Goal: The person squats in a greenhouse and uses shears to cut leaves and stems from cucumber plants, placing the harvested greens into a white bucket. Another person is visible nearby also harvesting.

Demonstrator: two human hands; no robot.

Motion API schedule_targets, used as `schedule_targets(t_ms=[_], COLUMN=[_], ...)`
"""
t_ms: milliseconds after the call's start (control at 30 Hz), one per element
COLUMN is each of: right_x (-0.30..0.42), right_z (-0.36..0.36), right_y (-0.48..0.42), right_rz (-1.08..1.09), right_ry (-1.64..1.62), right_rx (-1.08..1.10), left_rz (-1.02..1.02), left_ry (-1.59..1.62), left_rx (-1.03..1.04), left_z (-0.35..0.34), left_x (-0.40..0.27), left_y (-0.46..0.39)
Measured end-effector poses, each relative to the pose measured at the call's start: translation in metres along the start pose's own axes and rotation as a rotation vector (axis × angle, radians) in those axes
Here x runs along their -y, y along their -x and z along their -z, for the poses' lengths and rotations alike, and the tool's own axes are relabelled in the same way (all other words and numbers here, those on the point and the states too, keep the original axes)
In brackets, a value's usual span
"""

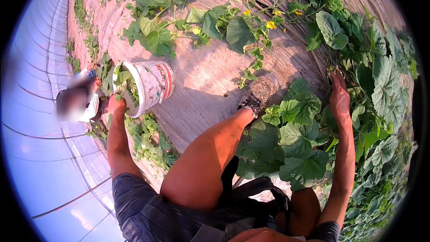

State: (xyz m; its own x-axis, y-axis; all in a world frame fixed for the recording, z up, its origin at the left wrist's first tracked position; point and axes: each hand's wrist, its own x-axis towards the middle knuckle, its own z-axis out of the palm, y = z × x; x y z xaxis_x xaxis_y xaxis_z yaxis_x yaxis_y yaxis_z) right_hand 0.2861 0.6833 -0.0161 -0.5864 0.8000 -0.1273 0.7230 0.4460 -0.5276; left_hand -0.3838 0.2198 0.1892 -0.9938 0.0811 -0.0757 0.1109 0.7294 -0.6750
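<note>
My left hand (117, 105) is curled at the mouth of a white plastic bucket (153, 82), with a bit of green at its fingers. Whether it grips the rim or plant pieces is unclear. Torn leaves and stems (127, 82) fill part of the bucket, whose side bears a red printed label. On the other side, my right hand (340, 99) reaches into dense cucurbit vines (381, 77), fingers extended. Its fingertips are among stems and partly hidden, so any hold cannot be made out. Broad leaves (302, 141) grow between that arm and my shod foot (260, 90).
Film sheeting (201, 107) covers the ground. Trailing vines with yellow flowers (270, 25) cross it ahead, and more plants (151, 141) grow left of my leg. Another person (89, 107) is low among plants beyond the bucket. The plastic tunnel's hoops (50, 134) curve overhead.
</note>
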Motion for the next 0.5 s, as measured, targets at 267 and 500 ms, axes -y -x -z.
schedule_targets(t_ms=[267, 500], right_x=[0.017, 0.016], right_z=[0.032, 0.029], right_y=[-0.018, -0.034], right_rz=[-0.12, -0.373], right_ry=[-0.037, -0.374], right_rx=[0.039, 0.06], left_rz=[-0.676, -0.463], left_ry=[-0.494, -0.58], left_rx=[0.461, 0.185], left_z=[-0.045, 0.046], left_x=[-0.042, -0.071], left_y=[-0.037, -0.005])
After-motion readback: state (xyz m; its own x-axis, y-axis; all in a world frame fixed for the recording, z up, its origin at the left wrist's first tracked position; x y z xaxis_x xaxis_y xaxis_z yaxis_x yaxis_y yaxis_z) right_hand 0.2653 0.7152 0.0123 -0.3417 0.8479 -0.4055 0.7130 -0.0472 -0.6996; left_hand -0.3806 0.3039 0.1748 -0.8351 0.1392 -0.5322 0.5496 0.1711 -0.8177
